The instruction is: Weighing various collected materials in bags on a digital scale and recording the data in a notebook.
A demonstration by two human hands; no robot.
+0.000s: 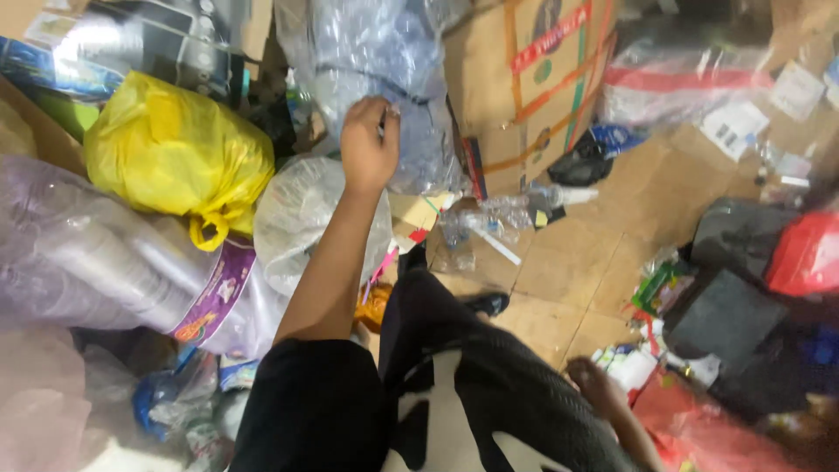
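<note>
A tall brown cardboard box [533,87] crossed by orange and red tape stands at the far middle, with round green stickers on its face. Left of it hangs a large clear plastic bag of blue-tinted bottles [384,61]. At the far left lies a glossy black and blue printed carton [114,44], and just below it a knotted yellow plastic bag [175,157]. Near left, a clear sleeve of stacked plastic cups [105,262] carries a purple and orange label [216,301]. At the far right, a clear wrapped bundle with a red band [682,79] sits beside white paper labels [734,127] on flattened cardboard. A red plastic bag [804,253] lies at the right edge.
</note>
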